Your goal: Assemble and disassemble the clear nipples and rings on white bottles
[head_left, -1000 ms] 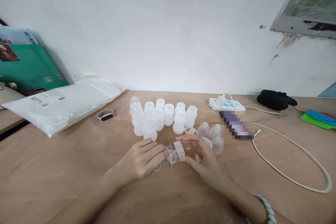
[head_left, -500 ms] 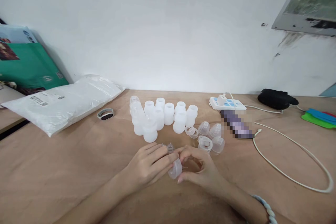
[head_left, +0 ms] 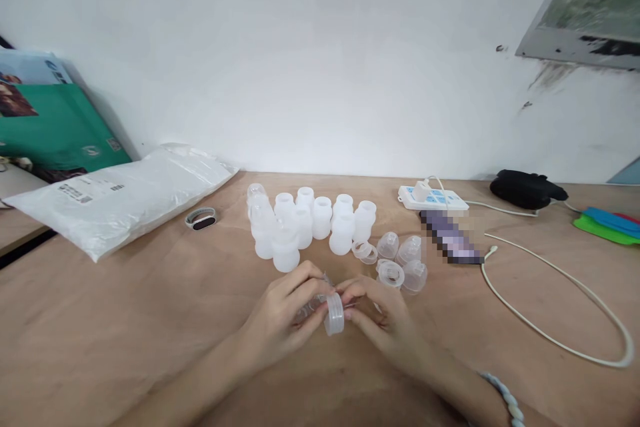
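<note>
Between my hands, just above the table, is a translucent ribbed screw ring (head_left: 335, 315), turned on its edge. My left hand (head_left: 285, 310) is closed on the ring from the left, with more clear plastic partly hidden under its fingers. From the other side, my right hand (head_left: 383, 317) pinches at the ring's opening, where a thin clear part shows between thumb and fingers. Beyond the hands stand several small white bottles (head_left: 341, 233), some at the left topped with clear domes (head_left: 257, 192). Loose clear dome caps (head_left: 415, 276) and rings (head_left: 391, 274) lie right of them.
A white plastic parcel (head_left: 135, 193) and a wristband (head_left: 201, 219) lie left. Toward the right are a power strip (head_left: 434, 197), a blurred phone (head_left: 453, 238), a looped cable (head_left: 590, 287), a black case (head_left: 527, 189) and coloured sheets (head_left: 607, 223). A wall stands behind.
The ring has turned more edge-on and risen slightly. My left fingers have curled round it, and my right thumb has moved up and in to its opening.
</note>
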The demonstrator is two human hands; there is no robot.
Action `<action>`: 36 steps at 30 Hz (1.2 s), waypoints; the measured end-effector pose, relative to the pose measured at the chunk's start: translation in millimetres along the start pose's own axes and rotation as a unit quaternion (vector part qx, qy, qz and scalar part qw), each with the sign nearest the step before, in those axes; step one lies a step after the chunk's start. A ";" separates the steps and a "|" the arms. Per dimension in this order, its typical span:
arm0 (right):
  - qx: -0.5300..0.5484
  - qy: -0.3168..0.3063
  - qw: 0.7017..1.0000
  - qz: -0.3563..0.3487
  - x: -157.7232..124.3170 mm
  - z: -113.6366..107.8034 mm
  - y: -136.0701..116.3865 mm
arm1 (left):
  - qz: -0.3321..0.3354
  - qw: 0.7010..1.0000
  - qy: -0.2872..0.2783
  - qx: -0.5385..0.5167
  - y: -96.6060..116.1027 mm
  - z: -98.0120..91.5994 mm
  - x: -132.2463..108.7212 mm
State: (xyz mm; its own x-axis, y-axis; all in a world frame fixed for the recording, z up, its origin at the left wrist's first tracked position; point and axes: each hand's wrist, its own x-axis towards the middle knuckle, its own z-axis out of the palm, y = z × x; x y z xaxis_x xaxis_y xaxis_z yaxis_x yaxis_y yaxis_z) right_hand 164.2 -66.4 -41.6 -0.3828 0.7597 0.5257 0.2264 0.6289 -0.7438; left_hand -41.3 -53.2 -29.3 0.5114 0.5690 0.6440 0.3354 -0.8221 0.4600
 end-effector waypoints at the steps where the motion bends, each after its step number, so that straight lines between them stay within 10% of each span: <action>1: -0.010 0.007 1.000 -0.003 0.2 -0.1 -0.1 | -0.012 1.000 -0.010 -0.019 2.0 -0.4 1.0; 36: -0.198 0.001 0.962 -0.186 4.0 -10.1 -6.7 | -0.142 0.975 -0.054 -0.164 7.7 -2.7 7.6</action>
State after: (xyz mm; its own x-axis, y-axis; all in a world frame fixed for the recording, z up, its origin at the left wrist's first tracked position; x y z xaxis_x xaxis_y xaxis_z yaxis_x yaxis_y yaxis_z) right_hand 170.2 -65.9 -30.3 -0.5020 0.4695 0.7263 0.3968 0.8712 -0.2889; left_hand -36.9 -55.1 -19.2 0.5214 0.7531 0.4011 0.2134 -0.5702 0.7933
